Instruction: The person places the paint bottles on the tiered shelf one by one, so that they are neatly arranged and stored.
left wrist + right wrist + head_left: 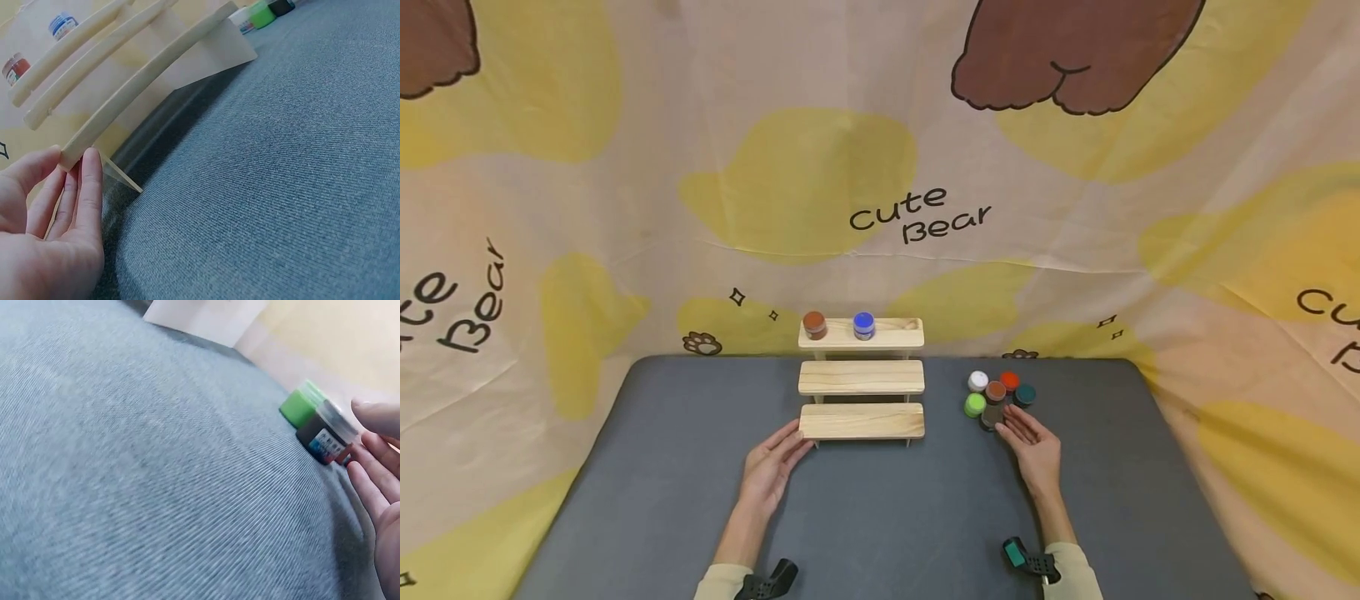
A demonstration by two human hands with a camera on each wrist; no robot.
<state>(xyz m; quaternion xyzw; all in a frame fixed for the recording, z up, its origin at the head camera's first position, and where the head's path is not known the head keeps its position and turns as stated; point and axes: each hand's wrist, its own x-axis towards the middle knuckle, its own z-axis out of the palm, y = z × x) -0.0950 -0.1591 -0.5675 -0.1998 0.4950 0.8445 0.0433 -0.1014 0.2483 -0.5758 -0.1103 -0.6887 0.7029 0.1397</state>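
Observation:
A three-tier wooden display shelf (861,423) stands at the back middle of the table. My left hand (766,473) pinches the left end of its lowest board (125,97) between thumb and fingers. On the top board stand a reddish-brown paint jar (814,327) and a blue paint jar (864,327). At the right, my right hand (1037,454) is beside a dark paint jar (992,417), its thumb and fingers apart. Whether a fingertip touches the jar I cannot tell. In the right wrist view a green paint jar (300,407) sits just behind the dark one.
Around the dark jar cluster a white jar (977,382), a brown jar (996,392), a red jar (1010,381) and a teal jar (1026,395). A printed cloth (790,183) hangs behind the grey table (895,517).

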